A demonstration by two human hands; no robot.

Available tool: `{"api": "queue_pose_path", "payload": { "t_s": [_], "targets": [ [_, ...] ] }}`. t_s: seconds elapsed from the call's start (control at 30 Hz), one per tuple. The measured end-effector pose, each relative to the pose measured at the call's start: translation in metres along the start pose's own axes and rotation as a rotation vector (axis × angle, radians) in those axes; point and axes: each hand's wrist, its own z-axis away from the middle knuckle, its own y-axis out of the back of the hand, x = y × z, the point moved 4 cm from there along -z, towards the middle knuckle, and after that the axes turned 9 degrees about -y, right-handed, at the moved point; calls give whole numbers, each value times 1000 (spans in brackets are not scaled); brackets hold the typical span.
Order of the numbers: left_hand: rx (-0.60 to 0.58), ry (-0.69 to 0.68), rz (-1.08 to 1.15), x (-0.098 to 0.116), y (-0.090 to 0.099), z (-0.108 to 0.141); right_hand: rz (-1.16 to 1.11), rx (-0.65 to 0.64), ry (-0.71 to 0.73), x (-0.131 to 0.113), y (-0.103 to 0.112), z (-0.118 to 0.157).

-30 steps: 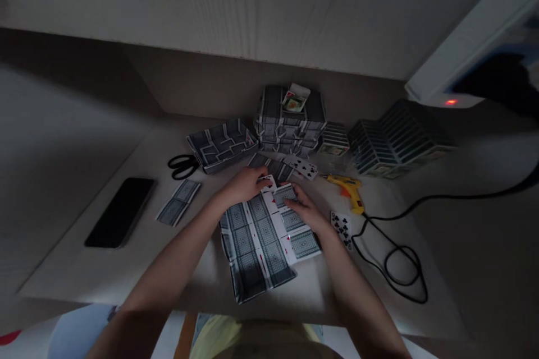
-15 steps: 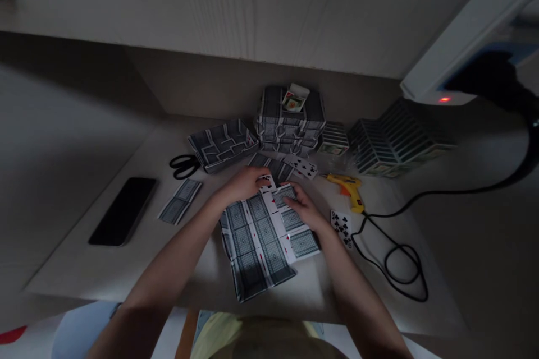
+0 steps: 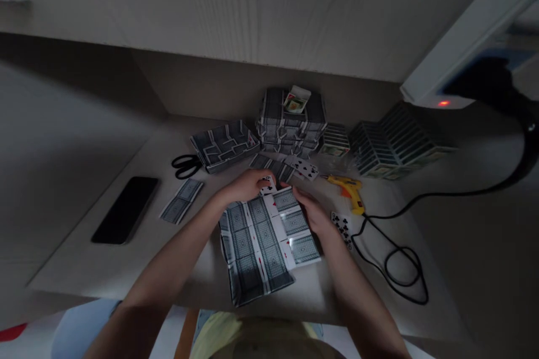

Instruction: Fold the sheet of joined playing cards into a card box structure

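Note:
A panel of joined playing cards (image 3: 263,230), mostly patterned backs with white strips between, is held tilted above the table in front of me. One side of it is folded up like a low wall. At its far edge my left hand (image 3: 251,185) pinches a face-up playing card (image 3: 268,185) with black pips. My right hand (image 3: 310,208) grips the panel's right edge, its fingers partly hidden beneath. Beyond the panel lie loose cards (image 3: 304,168), some face up and some face down.
At the back stand a card-built box (image 3: 290,123), an open card tray (image 3: 227,146) and stacked card packs (image 3: 396,143). Black scissors (image 3: 186,166), a phone (image 3: 125,210) and a pair of cards (image 3: 182,202) lie left. A yellow glue gun (image 3: 348,189) with a looping cord (image 3: 400,247) lies right.
My right thumb has slid off the panel's face to its right edge. The panel has tilted slightly. My left hand keeps its pinch on the card.

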Motion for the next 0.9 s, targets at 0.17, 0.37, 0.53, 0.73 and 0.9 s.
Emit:
{"api": "queue_pose_path", "payload": {
  "t_s": [0.17,0.37,0.53,0.73,0.9],
  "targets": [
    [-52,-6,-1,-2,-2,-2,-62,-44,-93,5,4,-4],
    [-88,-12,-61,0,-7,-4,-86,5,-102,7,8,-5],
    [-63,6,-169,7,-14,-3,-80,-11,-104,6,5,-7],
    [27,93,-220,15,-12,1,-79,50,-145,7,2,-5],
    [21,140,-195,16,-18,3,-57,57,-195,8,-6,-3]
  ]
}}
